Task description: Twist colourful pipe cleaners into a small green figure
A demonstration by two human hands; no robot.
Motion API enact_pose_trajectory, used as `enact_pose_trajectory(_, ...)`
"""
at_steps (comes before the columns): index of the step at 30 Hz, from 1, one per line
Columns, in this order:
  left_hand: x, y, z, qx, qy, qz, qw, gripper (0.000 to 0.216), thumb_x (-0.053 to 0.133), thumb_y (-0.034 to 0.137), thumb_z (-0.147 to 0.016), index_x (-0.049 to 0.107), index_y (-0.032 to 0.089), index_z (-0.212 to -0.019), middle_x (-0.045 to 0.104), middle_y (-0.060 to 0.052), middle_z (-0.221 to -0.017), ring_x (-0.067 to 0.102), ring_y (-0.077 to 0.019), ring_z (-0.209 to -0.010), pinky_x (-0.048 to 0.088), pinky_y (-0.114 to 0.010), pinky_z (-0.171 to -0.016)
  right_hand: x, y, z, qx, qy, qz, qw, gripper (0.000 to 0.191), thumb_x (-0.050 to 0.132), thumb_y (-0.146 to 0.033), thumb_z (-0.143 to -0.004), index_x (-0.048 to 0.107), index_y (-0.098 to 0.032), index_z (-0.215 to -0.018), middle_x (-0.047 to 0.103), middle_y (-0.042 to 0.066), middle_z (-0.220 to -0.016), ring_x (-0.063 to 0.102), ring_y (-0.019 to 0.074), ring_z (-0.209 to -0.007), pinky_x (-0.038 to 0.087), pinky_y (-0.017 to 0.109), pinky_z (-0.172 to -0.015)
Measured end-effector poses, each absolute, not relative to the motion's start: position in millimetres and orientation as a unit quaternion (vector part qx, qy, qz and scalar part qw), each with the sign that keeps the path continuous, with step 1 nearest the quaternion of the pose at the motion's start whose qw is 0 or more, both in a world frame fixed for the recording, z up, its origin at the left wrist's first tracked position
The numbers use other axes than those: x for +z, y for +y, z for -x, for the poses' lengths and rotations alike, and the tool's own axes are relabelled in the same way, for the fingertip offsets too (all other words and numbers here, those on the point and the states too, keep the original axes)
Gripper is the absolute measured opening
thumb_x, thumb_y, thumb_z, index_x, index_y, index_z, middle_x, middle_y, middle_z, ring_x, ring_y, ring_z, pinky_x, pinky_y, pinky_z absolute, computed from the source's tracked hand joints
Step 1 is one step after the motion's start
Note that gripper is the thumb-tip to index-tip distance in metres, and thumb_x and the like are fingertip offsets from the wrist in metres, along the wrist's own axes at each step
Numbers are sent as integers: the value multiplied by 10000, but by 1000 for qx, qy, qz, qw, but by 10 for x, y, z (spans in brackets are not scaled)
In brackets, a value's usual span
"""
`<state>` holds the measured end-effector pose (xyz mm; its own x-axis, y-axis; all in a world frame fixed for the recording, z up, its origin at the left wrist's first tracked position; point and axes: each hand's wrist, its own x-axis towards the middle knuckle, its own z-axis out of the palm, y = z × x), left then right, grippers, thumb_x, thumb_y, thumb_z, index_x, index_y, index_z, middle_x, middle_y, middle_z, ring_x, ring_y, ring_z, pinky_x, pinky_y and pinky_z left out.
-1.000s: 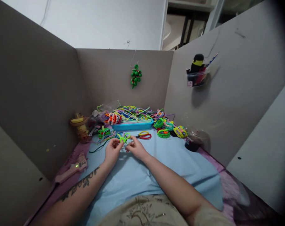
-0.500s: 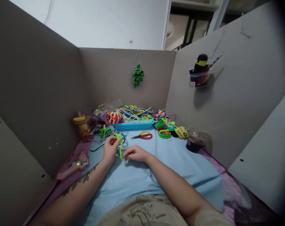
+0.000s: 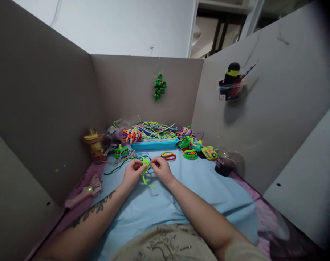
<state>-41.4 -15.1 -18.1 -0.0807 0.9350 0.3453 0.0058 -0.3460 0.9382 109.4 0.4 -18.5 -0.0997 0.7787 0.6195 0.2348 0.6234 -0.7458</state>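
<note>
A pale blue cloth [image 3: 205,199] is covering the surface beneath my arms, and at its far side a blue tray [image 3: 154,145] is carrying a loose heap of many-coloured chenille stems [image 3: 158,132], some spilling beyond its right end. On the right partition a clear tub [image 3: 226,88] is holding a black object with a yellow band [image 3: 232,72] and a patterned stick [image 3: 249,69]. Below it a clear cup [image 3: 224,167] is standing near the cloth's edge with something dark inside; at the left a tan tumbler [image 3: 96,149] is standing, its contents hard to tell. Nearer, my left grip [image 3: 133,172] is clamping thumb against finger on a bright green chenille piece [image 3: 145,162] held just above the cloth, and my right grip [image 3: 161,170] is pinching at its right side, the exact strand being too small to make out. I am expecting it to be feeling light, fuzzy and bendy rather than slippery, easily squashed, so I am favouring its denser middle over the green tail [image 3: 144,178] that is dangling towards me.
</note>
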Motion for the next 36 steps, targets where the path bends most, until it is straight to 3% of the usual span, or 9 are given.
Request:
enact_pose_trajectory(23, -107, -237, 395, 564, 430, -588, 390, 318, 707, 378, -598, 497, 169, -715, 484, 44, -595, 441, -79, -509, 327, -196, -493, -224, 42, -1096, 332, -665, 361, 564, 100, 622, -274, -705, 600, -182, -741, 565, 4, -725, 513, 135, -691, 391, 237, -605)
enact_pose_trajectory(36, -112, -261, 400, 541, 441, -616, 364, 305, 693, 393, -605, 526, 166, -721, 484, 44, -580, 395, -72, -478, 293, -194, -466, -192, 82, -1153, 319, -724, 333, 512, 102, 591, -220, -701, 565, -173, -614, 502, -12, -671, 466, 112, -637, 354, 218, -560)
